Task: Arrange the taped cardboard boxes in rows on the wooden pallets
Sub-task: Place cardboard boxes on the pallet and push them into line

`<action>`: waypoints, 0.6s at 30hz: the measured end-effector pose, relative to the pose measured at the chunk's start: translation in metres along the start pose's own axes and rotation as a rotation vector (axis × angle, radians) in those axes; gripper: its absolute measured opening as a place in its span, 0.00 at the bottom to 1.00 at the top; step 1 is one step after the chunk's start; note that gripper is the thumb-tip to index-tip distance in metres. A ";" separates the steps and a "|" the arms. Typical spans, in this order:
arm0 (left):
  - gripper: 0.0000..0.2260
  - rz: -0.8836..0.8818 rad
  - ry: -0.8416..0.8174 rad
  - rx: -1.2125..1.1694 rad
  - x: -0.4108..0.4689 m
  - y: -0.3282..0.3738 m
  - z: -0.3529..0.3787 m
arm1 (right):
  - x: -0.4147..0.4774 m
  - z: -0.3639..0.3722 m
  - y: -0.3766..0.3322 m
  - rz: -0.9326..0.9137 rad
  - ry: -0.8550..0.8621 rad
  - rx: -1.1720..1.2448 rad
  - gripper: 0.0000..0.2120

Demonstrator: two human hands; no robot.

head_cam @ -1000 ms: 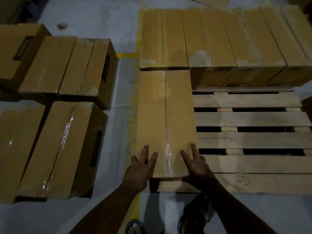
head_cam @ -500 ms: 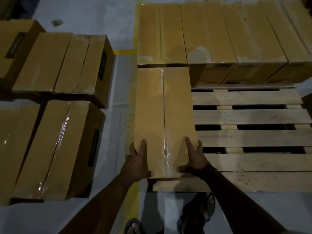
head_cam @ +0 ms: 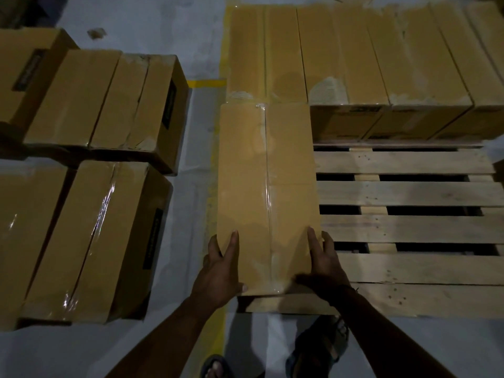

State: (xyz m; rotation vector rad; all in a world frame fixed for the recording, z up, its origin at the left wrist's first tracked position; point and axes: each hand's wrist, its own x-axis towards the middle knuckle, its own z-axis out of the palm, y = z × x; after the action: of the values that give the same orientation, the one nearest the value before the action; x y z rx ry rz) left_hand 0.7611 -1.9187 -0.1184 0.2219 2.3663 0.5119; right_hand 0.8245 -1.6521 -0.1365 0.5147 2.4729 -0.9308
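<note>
A long taped cardboard box (head_cam: pixel 266 186) lies on the left end of the wooden pallet (head_cam: pixel 409 227), its far end against a row of several taped boxes (head_cam: pixel 354 55) across the pallet's back. My left hand (head_cam: pixel 221 271) is at the box's near left corner, one straight finger on top, the others along the left side, the thumb on the near face. My right hand (head_cam: pixel 321 266) mirrors it at the near right corner, with straight fingers along the right edge and the thumb on the near face.
More taped boxes stand on the grey floor to the left: one pair (head_cam: pixel 103 105) further off, another (head_cam: pixel 90 241) closer. A yellow floor line (head_cam: pixel 215 159) runs beside the pallet. Bare slats lie right of the box. My sandalled feet (head_cam: pixel 321 350) are below.
Both hands slid from lying flat on the box's top near the tape seam outward to its near corners. The box now sits tight against the back row.
</note>
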 end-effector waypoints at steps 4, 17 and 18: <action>0.63 -0.007 -0.034 -0.013 0.012 -0.001 -0.008 | 0.015 -0.008 -0.003 -0.004 -0.048 -0.020 0.64; 0.63 0.004 -0.080 0.052 0.023 0.003 -0.017 | 0.018 -0.005 -0.003 0.040 -0.035 0.016 0.62; 0.62 0.004 -0.083 0.057 0.023 0.004 -0.018 | 0.018 -0.004 -0.002 0.033 -0.030 0.014 0.62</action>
State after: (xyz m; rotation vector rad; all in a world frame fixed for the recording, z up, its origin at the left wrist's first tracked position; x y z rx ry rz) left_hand 0.7324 -1.9140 -0.1185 0.2691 2.3017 0.4287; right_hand 0.8078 -1.6474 -0.1424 0.5406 2.4259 -0.9370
